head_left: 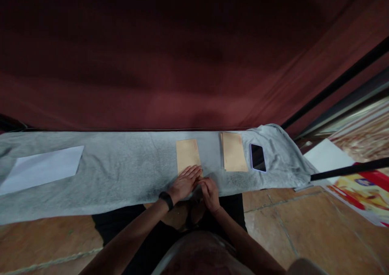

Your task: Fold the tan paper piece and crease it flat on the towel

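Note:
A tan paper envelope (187,153) lies on a grey cloth-covered surface in front of me. My left hand (184,182), with a dark band at the wrist, rests flat across its near end, fingers stretched out and close together. At the envelope's near right corner, my right hand (209,192) has its fingers curled and pinched on the paper's edge. The exact grip is partly hidden by the fingers. Right of my hands is a small stack of similar tan envelopes (234,152).
A phone (258,158) with a pale purple edge lies right of the stack. White paper sheets (45,167) lie at far left on the grey cloth (121,161). Dark red fabric (182,84) rises behind. A colourful box (364,190) stands at right, beyond black poles.

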Demonstrator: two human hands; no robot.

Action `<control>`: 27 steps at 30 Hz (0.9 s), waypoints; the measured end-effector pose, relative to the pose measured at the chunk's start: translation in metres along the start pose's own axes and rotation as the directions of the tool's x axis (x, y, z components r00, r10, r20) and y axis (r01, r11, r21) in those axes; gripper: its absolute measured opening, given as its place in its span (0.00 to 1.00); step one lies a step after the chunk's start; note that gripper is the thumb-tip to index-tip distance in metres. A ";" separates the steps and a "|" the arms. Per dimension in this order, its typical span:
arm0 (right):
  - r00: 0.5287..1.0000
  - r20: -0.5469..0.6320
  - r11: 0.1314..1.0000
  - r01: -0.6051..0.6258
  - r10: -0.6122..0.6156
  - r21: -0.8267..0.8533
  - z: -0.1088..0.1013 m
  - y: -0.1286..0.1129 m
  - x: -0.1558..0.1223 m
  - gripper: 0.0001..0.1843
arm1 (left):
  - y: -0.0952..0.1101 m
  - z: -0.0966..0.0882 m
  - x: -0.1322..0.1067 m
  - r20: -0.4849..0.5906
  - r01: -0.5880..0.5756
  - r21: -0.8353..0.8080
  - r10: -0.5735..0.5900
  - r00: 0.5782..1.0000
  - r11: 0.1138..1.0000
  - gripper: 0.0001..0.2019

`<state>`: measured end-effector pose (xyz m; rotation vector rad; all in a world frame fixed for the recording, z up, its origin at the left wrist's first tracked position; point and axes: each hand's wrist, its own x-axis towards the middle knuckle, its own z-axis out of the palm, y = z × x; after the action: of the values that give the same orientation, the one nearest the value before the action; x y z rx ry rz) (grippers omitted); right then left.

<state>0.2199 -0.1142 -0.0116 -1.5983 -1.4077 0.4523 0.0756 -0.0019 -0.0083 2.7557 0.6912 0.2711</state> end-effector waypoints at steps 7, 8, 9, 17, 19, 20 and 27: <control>0.995 -0.065 0.989 -0.070 0.079 0.133 -0.009 0.006 0.035 0.18 | 0.000 -0.017 -0.020 0.036 -0.131 0.163 0.127 0.991 0.978 0.21; 0.997 -0.053 0.991 -0.056 0.063 0.122 -0.009 0.008 0.041 0.19 | 0.001 -0.018 -0.021 0.035 -0.148 0.210 0.143 0.989 0.967 0.19; 0.999 -0.032 0.994 -0.034 0.038 0.104 -0.007 0.009 0.047 0.19 | 0.001 -0.019 -0.022 0.028 -0.157 0.247 0.155 0.987 0.956 0.18; 0.870 0.425 0.879 0.388 -0.250 -0.277 0.016 0.024 0.090 0.23 | 0.000 -0.013 -0.035 -0.111 -0.049 0.216 0.075 0.991 0.975 0.19; 0.857 0.463 0.835 0.415 -0.226 -0.361 0.019 0.030 0.105 0.25 | 0.002 -0.012 -0.038 -0.120 -0.033 0.189 0.056 0.991 0.981 0.22; 0.859 0.471 0.809 0.418 -0.204 -0.413 0.021 0.032 0.114 0.27 | 0.003 -0.011 -0.039 -0.111 -0.040 0.187 0.062 0.992 0.982 0.23; 0.923 0.374 0.739 0.315 -0.093 -0.595 0.032 0.042 0.171 0.32 | 0.004 -0.016 -0.038 -0.048 -0.068 0.192 0.079 0.996 0.979 0.24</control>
<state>0.2669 0.0588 -0.0121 -1.9270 -2.1402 0.0755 0.0405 -0.0200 0.0041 2.9702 0.6610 0.3139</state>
